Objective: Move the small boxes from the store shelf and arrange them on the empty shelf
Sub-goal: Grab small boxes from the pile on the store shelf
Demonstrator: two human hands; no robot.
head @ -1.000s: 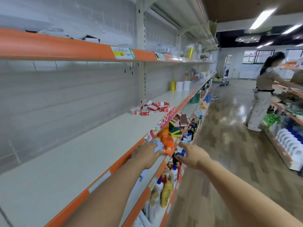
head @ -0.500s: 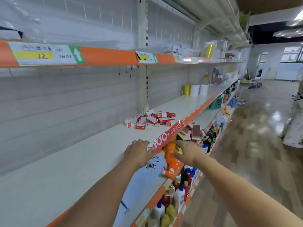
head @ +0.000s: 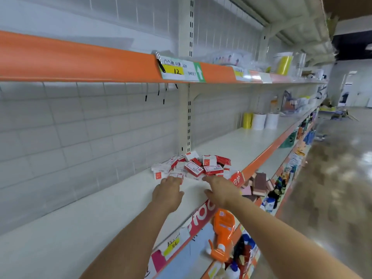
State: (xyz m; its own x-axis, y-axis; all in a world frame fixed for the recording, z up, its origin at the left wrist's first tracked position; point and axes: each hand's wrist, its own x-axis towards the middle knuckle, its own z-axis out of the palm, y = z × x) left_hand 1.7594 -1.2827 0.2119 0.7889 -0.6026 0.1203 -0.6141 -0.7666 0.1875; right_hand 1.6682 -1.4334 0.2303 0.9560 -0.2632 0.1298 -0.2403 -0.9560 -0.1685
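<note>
Hands: left hand [head: 168, 191] and right hand [head: 220, 190], fingers loosely spread, empty, reaching the red-and-white small boxes [head: 193, 166]; likely light, stiff cardboard, best pinched by the sides.

Left hand [head: 168, 193] fingertips hidden among small boxes [head: 193, 166], far shelf goods [head: 289, 103] blurred

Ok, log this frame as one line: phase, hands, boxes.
phase: reach | left hand: open, fingertips at the small boxes | right hand: open, at the pile's near edge | boxes: loose heap on shelf, none lifted
</note>
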